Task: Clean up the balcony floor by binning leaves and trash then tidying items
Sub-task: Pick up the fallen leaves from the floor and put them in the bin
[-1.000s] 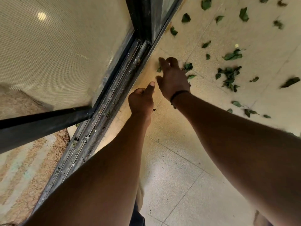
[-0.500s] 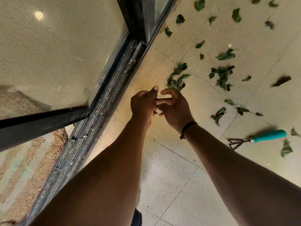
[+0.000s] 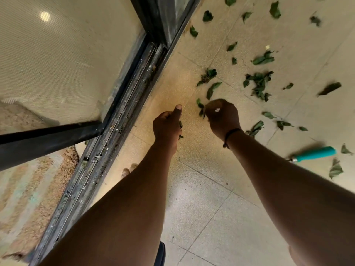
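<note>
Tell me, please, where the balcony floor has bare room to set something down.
Bare tiles lie between the forearms, bordered by the door track on the left. Another free strip runs beside the track up to the left hand. Right of the right hand it is crowded: leaves and a teal-handled tool.

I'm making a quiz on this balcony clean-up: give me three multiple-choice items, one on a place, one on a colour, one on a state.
1. Where does the hand rake lie?
A. On the floor, right of the right arm
B. In the door track
C. In the left hand

2. What colour is its handle?
A. Red
B. Teal
C. Black

3. What is the left hand doing?
A. Lying flat on the floor
B. Gripping leaves
C. Pulling the door

Answers: 1 A, it rests on tile beyond the right forearm; 2 B, the grip is teal; 3 B, leaves poke from its curled fingers.
</note>
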